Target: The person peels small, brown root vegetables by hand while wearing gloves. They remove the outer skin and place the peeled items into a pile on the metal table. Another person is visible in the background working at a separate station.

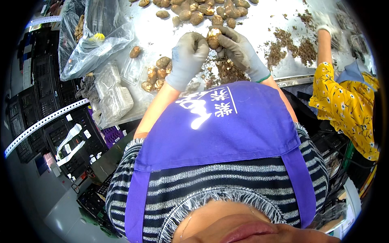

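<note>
Both of my hands wear grey work gloves and are over the pale table top. My right hand (235, 45) grips a brown taro corm (214, 38) with pale peeled patches at its upper end. Close at its left side is my left hand (191, 51), fingers curled; whether it holds anything is hidden. Several taro corms (184, 15) lie loose beyond my hands. More trimmed corms (152, 74) sit in a clear plastic tray left of my left hand, and a single corm (134, 52) lies farther left. Brown peelings (229, 70) are heaped below my right hand.
At the left are a large clear plastic bag (100, 51), stacked clear plastic containers (117, 101) and black crates (76, 145). Brown scraps (306, 51) spread to the right, near a co-worker's gloved hand (323, 23) and yellow floral sleeve (326, 82). The metal table edge (294, 80) runs close by.
</note>
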Demonstrator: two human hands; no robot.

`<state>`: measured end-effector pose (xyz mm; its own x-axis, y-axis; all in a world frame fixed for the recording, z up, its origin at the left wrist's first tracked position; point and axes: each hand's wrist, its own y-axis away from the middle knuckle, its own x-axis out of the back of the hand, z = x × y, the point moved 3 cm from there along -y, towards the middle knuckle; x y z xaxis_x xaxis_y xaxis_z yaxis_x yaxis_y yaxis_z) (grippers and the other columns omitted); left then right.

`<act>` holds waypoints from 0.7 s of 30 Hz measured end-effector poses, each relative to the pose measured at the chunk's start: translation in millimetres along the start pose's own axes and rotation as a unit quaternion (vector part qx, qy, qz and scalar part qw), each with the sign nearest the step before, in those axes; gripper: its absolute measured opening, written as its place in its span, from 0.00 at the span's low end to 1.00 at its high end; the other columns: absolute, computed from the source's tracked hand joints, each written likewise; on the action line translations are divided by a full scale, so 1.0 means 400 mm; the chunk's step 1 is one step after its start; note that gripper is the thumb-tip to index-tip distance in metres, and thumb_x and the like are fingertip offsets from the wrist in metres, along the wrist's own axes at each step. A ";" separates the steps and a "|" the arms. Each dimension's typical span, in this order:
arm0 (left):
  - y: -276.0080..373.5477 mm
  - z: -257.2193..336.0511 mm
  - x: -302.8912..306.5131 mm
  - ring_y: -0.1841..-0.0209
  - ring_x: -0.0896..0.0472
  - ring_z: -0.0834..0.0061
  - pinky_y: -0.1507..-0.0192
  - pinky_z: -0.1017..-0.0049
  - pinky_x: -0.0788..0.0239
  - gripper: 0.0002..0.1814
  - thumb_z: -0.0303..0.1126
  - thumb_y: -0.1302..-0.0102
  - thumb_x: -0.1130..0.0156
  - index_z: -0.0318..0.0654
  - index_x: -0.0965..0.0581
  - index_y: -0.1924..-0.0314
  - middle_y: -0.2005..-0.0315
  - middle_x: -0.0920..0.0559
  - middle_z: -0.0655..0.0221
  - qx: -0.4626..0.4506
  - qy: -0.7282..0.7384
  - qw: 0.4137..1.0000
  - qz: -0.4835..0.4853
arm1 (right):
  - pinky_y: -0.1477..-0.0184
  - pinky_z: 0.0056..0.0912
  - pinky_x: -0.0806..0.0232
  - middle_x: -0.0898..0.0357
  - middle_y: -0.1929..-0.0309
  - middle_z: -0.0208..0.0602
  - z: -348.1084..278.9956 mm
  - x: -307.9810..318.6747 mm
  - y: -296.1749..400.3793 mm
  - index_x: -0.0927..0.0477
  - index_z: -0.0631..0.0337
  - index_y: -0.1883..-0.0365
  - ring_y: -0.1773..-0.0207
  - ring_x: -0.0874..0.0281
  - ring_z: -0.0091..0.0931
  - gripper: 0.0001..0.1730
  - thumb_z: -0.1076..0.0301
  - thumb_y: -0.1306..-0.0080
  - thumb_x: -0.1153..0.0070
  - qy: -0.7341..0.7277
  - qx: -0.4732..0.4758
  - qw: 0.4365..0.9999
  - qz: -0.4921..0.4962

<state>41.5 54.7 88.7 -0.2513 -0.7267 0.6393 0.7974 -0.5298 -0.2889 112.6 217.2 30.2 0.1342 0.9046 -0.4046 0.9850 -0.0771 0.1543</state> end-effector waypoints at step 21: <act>-0.032 -0.050 0.004 0.66 0.18 0.81 0.64 0.80 0.24 0.11 0.28 0.28 0.39 0.28 0.18 0.52 0.64 0.15 0.67 0.218 0.360 0.892 -0.166 | 0.40 0.27 0.26 0.19 0.44 0.36 -0.051 -0.023 0.016 0.28 0.60 0.29 0.43 0.20 0.23 0.29 0.64 0.26 0.40 0.086 0.030 0.995 -0.050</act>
<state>19.9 51.6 79.3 -0.6751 -0.7371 -0.0305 0.7116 -0.6615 0.2367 115.3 216.9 53.4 0.0205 0.9669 -0.2543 0.9979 -0.0041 0.0648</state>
